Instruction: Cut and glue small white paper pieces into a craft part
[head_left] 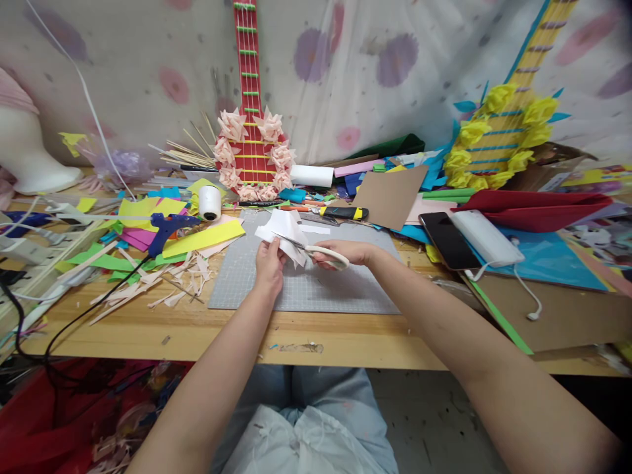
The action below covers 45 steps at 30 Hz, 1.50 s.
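Paper (pixel 286 232), scissors (pixel 316 251) over cluttered, perhaps wooden table (pixel 197 329)

White paper (pixel 286 232) and cream-handled scissors (pixel 323 253) above a grey gridded cutting mat (pixel 316 286). A red guitar model (pixel 251 131) wears pale pink flowers, another (pixel 498 141) yellow ones. Blue glue gun (pixel 168 229), black phone (pixel 447 240), purple-and-pink-spotted white backdrop (pixel 370 59).
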Each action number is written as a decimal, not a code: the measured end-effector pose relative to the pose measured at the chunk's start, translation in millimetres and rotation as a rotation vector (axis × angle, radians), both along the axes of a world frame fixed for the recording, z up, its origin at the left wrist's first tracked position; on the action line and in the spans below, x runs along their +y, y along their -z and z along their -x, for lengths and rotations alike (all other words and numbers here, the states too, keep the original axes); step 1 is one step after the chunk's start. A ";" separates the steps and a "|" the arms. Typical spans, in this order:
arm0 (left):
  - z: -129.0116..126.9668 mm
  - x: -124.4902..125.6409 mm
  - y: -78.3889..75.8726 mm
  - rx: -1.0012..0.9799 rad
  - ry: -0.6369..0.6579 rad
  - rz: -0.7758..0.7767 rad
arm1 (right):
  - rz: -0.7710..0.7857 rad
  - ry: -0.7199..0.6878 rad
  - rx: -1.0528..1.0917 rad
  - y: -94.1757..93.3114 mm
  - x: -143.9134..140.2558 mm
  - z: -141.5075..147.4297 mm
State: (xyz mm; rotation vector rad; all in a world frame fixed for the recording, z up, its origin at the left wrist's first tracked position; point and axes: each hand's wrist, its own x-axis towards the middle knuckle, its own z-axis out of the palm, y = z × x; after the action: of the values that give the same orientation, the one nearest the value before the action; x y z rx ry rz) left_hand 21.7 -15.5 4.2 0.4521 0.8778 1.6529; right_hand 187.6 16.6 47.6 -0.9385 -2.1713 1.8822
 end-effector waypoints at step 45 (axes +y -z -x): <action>3.9 1.1 2.6 0.026 -0.030 -0.001 | 0.011 -0.120 -0.099 -9.1 4.4 -20.2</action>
State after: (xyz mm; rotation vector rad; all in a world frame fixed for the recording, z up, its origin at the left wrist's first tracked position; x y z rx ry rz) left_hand 17.8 -14.4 1.6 0.4640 0.9072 1.6783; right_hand 207.8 21.0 56.6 -0.9426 -2.3254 1.9404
